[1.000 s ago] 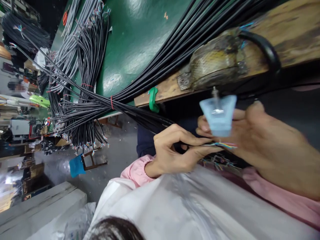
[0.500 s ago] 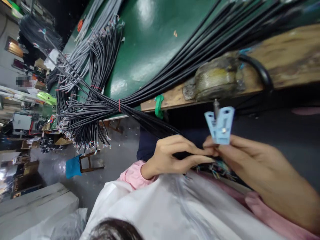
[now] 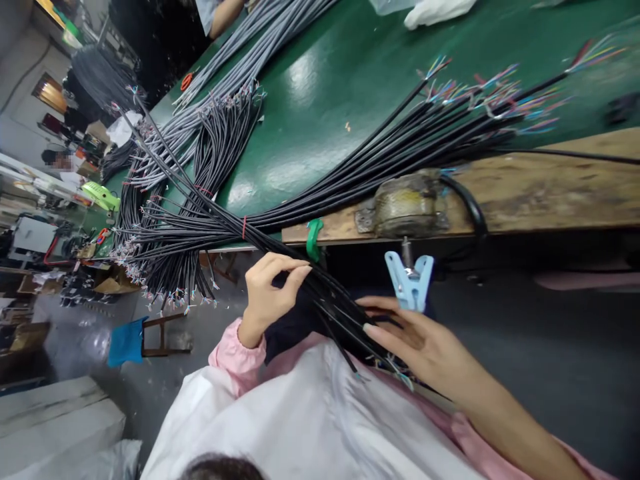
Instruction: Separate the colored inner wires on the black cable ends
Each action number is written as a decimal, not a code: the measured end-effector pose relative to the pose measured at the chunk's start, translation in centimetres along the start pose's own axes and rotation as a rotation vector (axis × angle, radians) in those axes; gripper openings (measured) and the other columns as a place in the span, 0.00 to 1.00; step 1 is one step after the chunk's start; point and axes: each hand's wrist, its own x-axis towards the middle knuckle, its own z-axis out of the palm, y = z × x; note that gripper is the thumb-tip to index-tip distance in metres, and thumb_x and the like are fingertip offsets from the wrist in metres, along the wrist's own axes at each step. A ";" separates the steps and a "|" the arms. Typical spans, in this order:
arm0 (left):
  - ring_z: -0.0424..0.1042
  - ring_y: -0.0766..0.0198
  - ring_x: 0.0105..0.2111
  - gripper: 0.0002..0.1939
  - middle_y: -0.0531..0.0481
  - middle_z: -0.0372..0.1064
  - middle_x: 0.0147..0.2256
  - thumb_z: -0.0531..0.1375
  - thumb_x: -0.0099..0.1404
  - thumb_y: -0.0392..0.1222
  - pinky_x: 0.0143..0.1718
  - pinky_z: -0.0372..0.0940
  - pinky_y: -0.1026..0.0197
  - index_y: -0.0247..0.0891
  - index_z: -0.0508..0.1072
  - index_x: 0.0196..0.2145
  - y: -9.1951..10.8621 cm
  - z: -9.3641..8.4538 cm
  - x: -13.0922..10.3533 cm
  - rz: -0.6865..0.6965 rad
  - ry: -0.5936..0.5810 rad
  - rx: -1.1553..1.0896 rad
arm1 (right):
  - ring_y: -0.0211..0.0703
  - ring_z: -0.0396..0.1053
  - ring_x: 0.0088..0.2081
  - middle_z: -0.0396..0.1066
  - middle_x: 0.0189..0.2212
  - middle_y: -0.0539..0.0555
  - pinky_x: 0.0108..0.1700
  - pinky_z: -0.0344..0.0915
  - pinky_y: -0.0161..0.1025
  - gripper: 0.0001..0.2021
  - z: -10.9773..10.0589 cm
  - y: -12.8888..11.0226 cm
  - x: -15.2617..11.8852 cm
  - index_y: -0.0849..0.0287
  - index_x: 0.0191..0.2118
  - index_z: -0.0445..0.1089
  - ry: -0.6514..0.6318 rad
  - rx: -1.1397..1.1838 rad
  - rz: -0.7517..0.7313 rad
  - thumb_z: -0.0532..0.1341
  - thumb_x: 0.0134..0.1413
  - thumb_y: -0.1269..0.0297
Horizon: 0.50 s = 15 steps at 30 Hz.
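My left hand [image 3: 270,293] is pinched, thumb against fingertips, beside a bundle of black cables [image 3: 330,293] that hangs over the bench edge toward my lap. Whatever lies between those fingertips is too small to make out. Over the lower end of the same bundle is my right hand [image 3: 420,340], thumb and fingers apart, near the cables' stripped coloured wires [image 3: 400,373]. Just above it, a light blue plastic clip [image 3: 410,283] sits on the shaft of a small motor [image 3: 405,207] fixed to the wooden bench edge. A red tie [image 3: 244,227] binds the cables on the bench.
More black cables [image 3: 227,143] and grey cables [image 3: 265,47] lie on the green tabletop [image 3: 320,100]. A green clamp [image 3: 314,240] grips the edge. A co-worker's arm [image 3: 225,17] shows at the top. A blue-covered stool [image 3: 127,340] stands on the floor at left.
My hands have parted from beneath the blue clip. The left moved left to the upper cables, the right moved down-left onto the lower bundle. The view has shifted, showing more tabletop.
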 end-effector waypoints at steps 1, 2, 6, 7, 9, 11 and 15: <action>0.77 0.69 0.27 0.14 0.48 0.80 0.27 0.62 0.71 0.45 0.31 0.72 0.66 0.35 0.81 0.30 0.0 0.1 -0.1 -0.006 0.004 0.006 | 0.45 0.78 0.38 0.79 0.38 0.57 0.41 0.78 0.38 0.34 -0.1 0.1 -0.1 0.54 0.38 0.76 -0.015 -0.001 0.011 0.70 0.36 0.28; 0.77 0.69 0.27 0.14 0.48 0.80 0.27 0.62 0.71 0.45 0.31 0.72 0.66 0.35 0.81 0.30 0.0 0.1 -0.2 -0.012 0.006 0.012 | 0.45 0.78 0.37 0.79 0.37 0.57 0.40 0.79 0.39 0.34 -0.2 0.2 -0.3 0.54 0.39 0.76 -0.030 -0.001 0.025 0.69 0.37 0.27; 0.77 0.69 0.29 0.14 0.49 0.80 0.28 0.62 0.71 0.45 0.32 0.72 0.66 0.37 0.81 0.31 0.0 0.2 -0.3 -0.017 0.003 0.035 | 0.46 0.79 0.37 0.79 0.35 0.56 0.40 0.79 0.38 0.35 -0.9 0.6 -1.1 0.53 0.42 0.77 -0.077 -0.004 0.086 0.69 0.38 0.27; 0.77 0.69 0.29 0.13 0.49 0.80 0.29 0.63 0.71 0.45 0.34 0.73 0.66 0.37 0.81 0.32 -0.1 0.3 -0.1 0.002 0.008 0.049 | 0.46 0.79 0.37 0.79 0.35 0.56 0.40 0.79 0.37 0.35 -1.1 0.8 -1.3 0.52 0.42 0.77 -0.078 -0.008 0.101 0.69 0.38 0.27; 0.78 0.68 0.33 0.11 0.49 0.80 0.32 0.62 0.71 0.44 0.38 0.73 0.65 0.37 0.81 0.35 -0.5 0.5 0.9 0.076 0.015 0.111 | 0.46 0.80 0.38 0.79 0.34 0.55 0.39 0.78 0.36 0.34 -1.5 1.2 -1.6 0.51 0.42 0.77 -0.061 -0.027 0.128 0.68 0.38 0.26; 0.79 0.65 0.39 0.10 0.46 0.80 0.37 0.61 0.72 0.43 0.44 0.74 0.63 0.36 0.80 0.40 -1.0 1.0 2.3 0.151 -0.025 0.223 | 0.46 0.80 0.37 0.79 0.34 0.55 0.38 0.78 0.35 0.35 -1.7 1.4 -1.7 0.51 0.41 0.77 -0.032 -0.053 0.146 0.68 0.36 0.26; 0.76 0.57 0.50 0.13 0.42 0.77 0.48 0.60 0.71 0.38 0.51 0.73 0.56 0.37 0.77 0.52 -1.1 3.3 5.9 0.134 -0.269 0.490 | 0.47 0.80 0.37 0.80 0.34 0.55 0.39 0.79 0.37 0.36 -1.6 1.3 -1.8 0.51 0.44 0.77 -0.014 -0.069 0.159 0.69 0.36 0.26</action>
